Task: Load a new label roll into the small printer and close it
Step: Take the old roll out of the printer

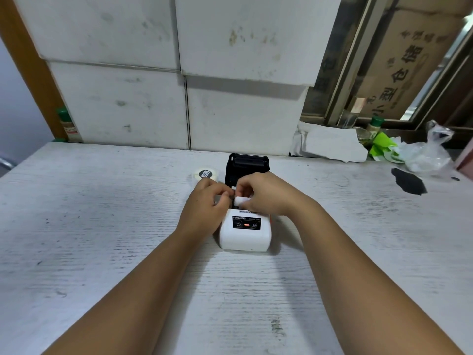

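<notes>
A person's two bare forearms reach forward over a whitewashed, wood-grain table (102, 239), seen from above by a head-worn camera. At the middle of the table sits a small white plastic label printer (244, 235) with a black control panel on its top face showing one orange-lit button. Its black lid (247, 163) is swung open and stands up at the far end, facing the viewer.

Both hands meet over the open paper bay. The right hand (266, 194) curls its fingers around a small white label roll (243, 200), pinching it just above the bay at the printer's far edge; whether the roll is already seated inside cannot be told, because the hands cover the opening. The left hand (208, 203) is bent at the knuckles with its fingertips touching the left end of the same roll, gripping or steadying it.

Just beside the printer's lid on the left, a second white label roll with a dark core (205, 174) lies flat on the table, partly behind the left hand.

Large white panels (122, 103) stand along the table's back edge. At far right lie crumpled white paper (332, 146), green scraps (382, 147) and a clear plastic bag (430, 152).
</notes>
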The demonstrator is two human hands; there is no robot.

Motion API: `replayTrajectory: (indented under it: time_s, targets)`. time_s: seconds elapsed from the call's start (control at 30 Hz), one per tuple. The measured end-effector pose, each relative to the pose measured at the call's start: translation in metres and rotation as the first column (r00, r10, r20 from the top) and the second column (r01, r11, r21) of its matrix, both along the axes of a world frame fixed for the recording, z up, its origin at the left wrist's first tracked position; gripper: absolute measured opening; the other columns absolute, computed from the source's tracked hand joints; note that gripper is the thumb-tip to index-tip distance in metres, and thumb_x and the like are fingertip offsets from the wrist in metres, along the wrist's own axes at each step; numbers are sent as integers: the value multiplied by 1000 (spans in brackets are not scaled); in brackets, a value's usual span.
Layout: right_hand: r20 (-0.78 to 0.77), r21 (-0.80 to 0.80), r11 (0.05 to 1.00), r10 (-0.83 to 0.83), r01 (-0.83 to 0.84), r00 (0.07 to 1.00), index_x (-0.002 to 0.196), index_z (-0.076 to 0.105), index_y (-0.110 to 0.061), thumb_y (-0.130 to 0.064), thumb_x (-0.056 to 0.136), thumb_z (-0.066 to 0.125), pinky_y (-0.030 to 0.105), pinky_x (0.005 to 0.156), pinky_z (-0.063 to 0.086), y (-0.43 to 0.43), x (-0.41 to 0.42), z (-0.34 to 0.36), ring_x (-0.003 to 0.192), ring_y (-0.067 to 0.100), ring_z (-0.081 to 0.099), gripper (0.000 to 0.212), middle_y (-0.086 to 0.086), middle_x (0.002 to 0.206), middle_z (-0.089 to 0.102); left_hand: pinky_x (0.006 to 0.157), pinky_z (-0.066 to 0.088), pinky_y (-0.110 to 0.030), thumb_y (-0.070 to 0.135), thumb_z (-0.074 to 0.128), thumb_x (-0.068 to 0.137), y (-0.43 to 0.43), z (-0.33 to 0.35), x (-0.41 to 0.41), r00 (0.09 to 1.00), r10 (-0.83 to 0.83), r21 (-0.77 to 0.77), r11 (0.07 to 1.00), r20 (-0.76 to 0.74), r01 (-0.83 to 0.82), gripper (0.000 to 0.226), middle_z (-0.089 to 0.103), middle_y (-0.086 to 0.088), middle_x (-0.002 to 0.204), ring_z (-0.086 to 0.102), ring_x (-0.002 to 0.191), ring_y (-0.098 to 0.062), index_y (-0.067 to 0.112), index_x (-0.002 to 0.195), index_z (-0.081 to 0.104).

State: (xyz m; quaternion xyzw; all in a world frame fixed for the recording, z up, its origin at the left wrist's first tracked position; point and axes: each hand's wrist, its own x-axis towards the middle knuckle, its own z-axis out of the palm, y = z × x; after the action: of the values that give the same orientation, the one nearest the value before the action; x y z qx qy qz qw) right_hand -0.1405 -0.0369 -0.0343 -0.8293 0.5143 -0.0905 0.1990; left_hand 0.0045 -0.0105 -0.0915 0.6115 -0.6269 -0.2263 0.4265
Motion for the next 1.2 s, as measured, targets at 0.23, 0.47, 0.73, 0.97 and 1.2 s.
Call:
replayTrajectory:
  time_s: [0.23, 0.47, 0.73, 0.97, 1.2]
  targets:
    - [215, -173, 982, -42, 81, 976, 94, 67, -22, -25, 85, 68, 24, 70, 47, 14, -6, -2, 77, 9, 58, 10, -10, 84, 65, 76, 37, -25, 18, 50, 90, 0, -1, 0, 1000, -14, 5, 1000, -10, 14, 20, 51, 4, 100, 53, 87, -13, 22, 95, 69]
    - [587, -159, 857, -317, 489, 745, 96, 67, -27, -22, 84, 69, 11, 68, 41, 11, -32, -18, 76, -5, 53, 13, -19, 80, 61, 78, 37, -24, 18, 49, 90, -1, -3, 1, 999, -29, 5, 1000, -16, 29, 21, 53, 4, 103, 52, 88, -10, 22, 92, 69]
    - [362, -134, 740, -583, 659, 727, 121, 62, -22, -28, 92, 57, 37, 88, 49, 1, -54, -67, 110, 27, 56, 31, 3, 113, 67, 77, 39, -25, 17, 48, 90, 1, -2, 0, 1000, -10, -9, 1000, -4, 10, 22, 52, 8, 102, 53, 88, -9, 24, 92, 69]
    - [430, -149, 718, -572, 680, 698, 126, 59, -22, -23, 91, 59, 37, 91, 43, 5, -50, -66, 112, 26, 53, 35, 3, 114, 64, 77, 33, -17, 9, 57, 84, -5, 0, 12, 972, 229, -204, 951, -47, -234, 38, 48, 1, 107, 52, 95, -16, 21, 120, 57]
    - [598, -230, 885, -200, 405, 776, 101, 69, -20, -16, 89, 59, 23, 71, 46, 30, -9, -30, 75, 10, 58, 16, -9, 82, 64, 107, 31, -40, 38, 72, 75, -24, -11, 24, 970, 224, 95, 968, 90, -232, 90, 43, -9, 142, 29, 135, -30, 27, 147, 19]
